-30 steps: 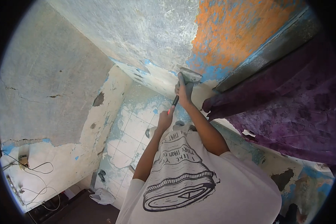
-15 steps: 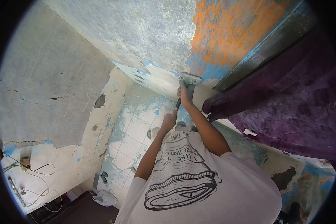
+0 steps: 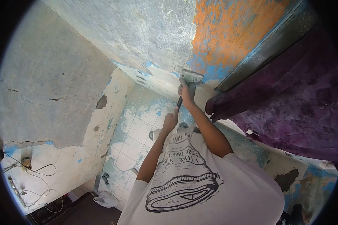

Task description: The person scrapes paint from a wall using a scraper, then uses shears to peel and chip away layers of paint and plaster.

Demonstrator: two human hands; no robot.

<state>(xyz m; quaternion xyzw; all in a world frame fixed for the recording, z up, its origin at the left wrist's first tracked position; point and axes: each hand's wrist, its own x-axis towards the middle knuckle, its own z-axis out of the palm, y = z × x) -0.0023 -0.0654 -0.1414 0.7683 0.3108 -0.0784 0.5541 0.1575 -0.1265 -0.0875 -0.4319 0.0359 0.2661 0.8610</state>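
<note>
A scraper [image 3: 192, 76] with a wide metal head and a dark handle lies against the wall, near the lower edge of the orange and blue paint [image 3: 229, 33]. My right hand [image 3: 187, 93] is wrapped round the tool just below its head. Lower down, my left hand [image 3: 171, 119] grips the end of the handle. To the left of the scraper head the wall [image 3: 154, 33] shows bare grey plaster, with a pale strip below it.
A purple curtain [image 3: 281, 101] hangs at the right beside a dark frame [image 3: 266, 48]. Tiled floor [image 3: 139, 125] shows below, splashed with blue. Loose cables [image 3: 45, 170] and a white plastic bag [image 3: 106, 199] are at the lower left.
The scraper head has shifted slightly up the wall and tilted a little. Both hands keep their hold on it.
</note>
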